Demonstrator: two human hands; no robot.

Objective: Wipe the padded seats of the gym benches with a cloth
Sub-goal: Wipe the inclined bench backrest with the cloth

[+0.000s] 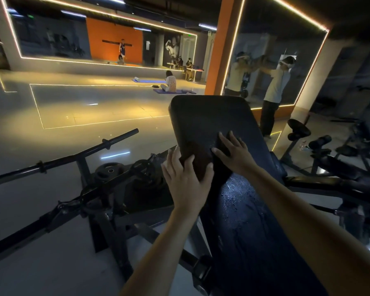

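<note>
With left hand [185, 178], grips the cloth [198, 155] over the left edge of the bench pad [212, 120], thumb on top; with right hand [233, 155], presses flat beside it, fingers spread. Reaches forward along the pad's long axis, near-right to far-centre. Leaves bare padding ahead to the far edge, wet sheen [239, 210] nearer.

2 hands [185, 180] [236, 157], 1 cloth [198, 155], 1 barbell [73, 158], perhaps 2 mats [158, 91] [147, 81].

The black padded bench [212, 116] slopes upward, and its lower stretch glistens wet. A dark brownish cloth [199, 154] lies flat at its left edge, about midway up.
</note>
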